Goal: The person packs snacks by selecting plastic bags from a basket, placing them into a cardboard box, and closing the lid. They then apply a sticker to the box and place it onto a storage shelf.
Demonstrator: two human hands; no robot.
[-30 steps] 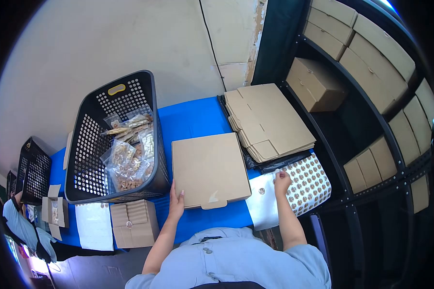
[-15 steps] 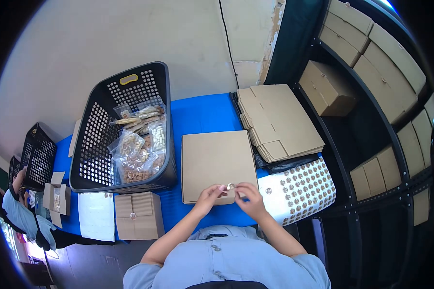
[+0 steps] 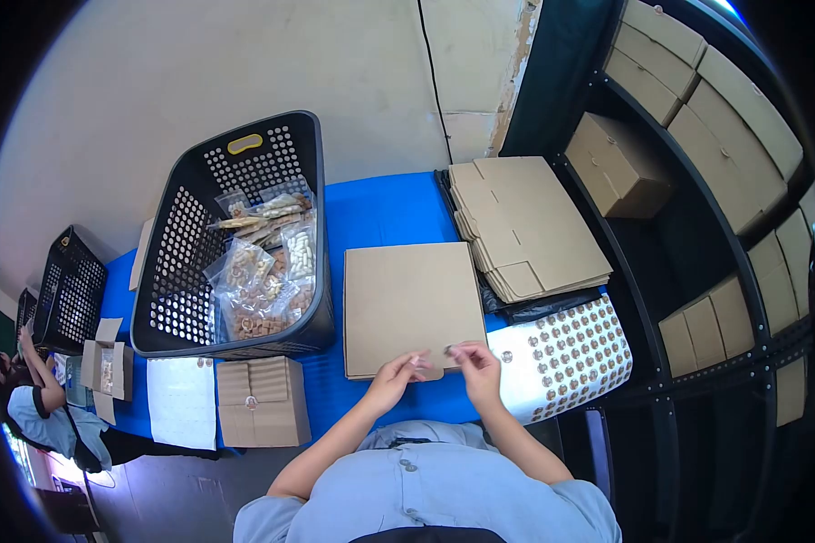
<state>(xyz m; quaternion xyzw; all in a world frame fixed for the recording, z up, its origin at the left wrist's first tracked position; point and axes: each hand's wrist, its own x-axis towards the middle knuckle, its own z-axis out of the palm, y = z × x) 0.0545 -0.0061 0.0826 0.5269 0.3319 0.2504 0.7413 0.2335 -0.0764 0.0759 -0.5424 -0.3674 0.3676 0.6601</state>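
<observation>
A closed flat cardboard box lies in front of me on the blue table. Over its near edge, my left hand is closed, thumb and fingertips together; anything between them is too small to make out. My right hand pinches a small round sticker above the box's front flap. Beside it on the right is a white sheet with rows of round brown stickers. A gap separates the two hands.
A black perforated basket holds bags of snacks. A closed carton and a white sheet lie below it. Flattened cardboard is stacked at right, beside shelves of boxes. Another person works at far left.
My hands have moved apart; the round sticker now sits in my right fingers alone. At far left, the other person's arms and body have shifted.
</observation>
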